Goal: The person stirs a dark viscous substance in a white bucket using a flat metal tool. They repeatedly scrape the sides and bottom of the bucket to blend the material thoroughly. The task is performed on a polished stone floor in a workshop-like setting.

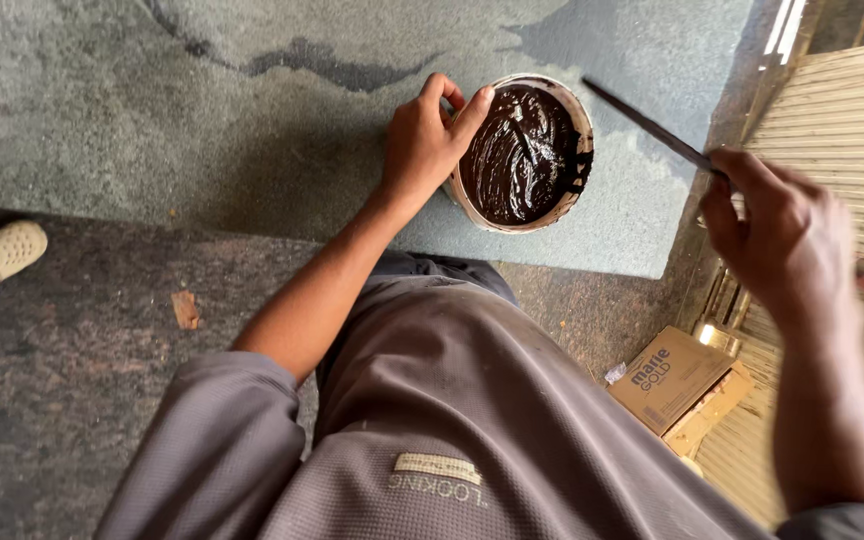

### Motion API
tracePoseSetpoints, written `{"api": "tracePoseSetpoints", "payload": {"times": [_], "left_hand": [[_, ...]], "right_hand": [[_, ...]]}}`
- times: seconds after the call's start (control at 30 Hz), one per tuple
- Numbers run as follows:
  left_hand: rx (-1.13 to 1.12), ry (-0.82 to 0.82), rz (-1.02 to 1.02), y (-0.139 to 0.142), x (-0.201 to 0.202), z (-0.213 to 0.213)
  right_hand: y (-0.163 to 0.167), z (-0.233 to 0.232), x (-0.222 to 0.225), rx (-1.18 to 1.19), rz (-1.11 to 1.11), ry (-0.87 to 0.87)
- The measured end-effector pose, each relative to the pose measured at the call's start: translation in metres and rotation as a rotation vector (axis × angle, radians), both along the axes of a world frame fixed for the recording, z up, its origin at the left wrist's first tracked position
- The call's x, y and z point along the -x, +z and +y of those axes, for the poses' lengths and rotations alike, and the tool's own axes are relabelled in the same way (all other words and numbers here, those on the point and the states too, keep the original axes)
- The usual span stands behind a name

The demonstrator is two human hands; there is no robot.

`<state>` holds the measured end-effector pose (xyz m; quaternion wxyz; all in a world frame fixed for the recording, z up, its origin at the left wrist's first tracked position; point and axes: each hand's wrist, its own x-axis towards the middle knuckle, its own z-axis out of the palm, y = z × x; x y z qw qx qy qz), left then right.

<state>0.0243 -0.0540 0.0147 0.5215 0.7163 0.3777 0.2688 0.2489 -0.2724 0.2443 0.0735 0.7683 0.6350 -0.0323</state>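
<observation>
Item: round tub point(578, 115) of glossy dark brown paste point(517, 160), standing on the grey stone desk point(252, 120) near its front edge. My left hand point(427, 140) is clamped on the tub's left rim, thumb over the lip, apparently to steady it. Right of the tub, my right hand point(782, 235) is closed around a thin dark stick point(652, 125), its tip raised just beside the rim.

The paste point(520, 152) in the round tub point(580, 120) looks wet, glossy and dark brown, smeared over the tub's pale rim. The slab point(252, 120) beneath is matt, speckled grey stone. The stirring stick point(652, 127) is thin and dark-coated. The box point(670, 378) is dull brown cardboard; the shirt point(452, 430) is grey waffle-textured cloth.
</observation>
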Motion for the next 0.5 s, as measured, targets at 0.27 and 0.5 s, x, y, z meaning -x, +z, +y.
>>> {"api": "tracePoseSetpoints", "payload": {"times": [0.27,0.5], "left_hand": [[-0.101,0.099,-0.047,-0.012,-0.015,0.003],[-0.054,0.13,0.006,-0.016,-0.011,0.013]], "right_hand": [[0.018,0.102,0.036,0.219,-0.651,0.519],[0.005,0.127,0.027,0.713,-0.728,0.575]]}}
